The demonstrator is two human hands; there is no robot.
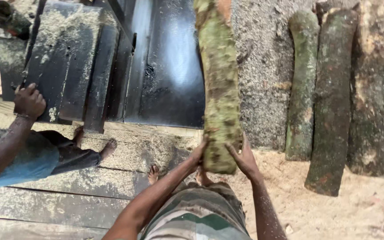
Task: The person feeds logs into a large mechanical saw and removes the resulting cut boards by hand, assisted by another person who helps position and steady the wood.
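Observation:
A long mossy green log (pixel 219 84) runs away from me over the edge of a dark metal machine table (pixel 165 66). My left hand (pixel 199 153) presses against the near end's left side. My right hand (pixel 243 159) grips the near end's right side. Both hands hold that end up just above my striped clothing and bare feet.
Several more logs (pixel 334 98) lie side by side on sawdust at the right. Another person in a blue shirt (pixel 27 160) stands at the left, one hand (pixel 30 101) on the sawdust-covered machine housing (pixel 63 58). Wooden planks (pixel 67 195) lie underfoot.

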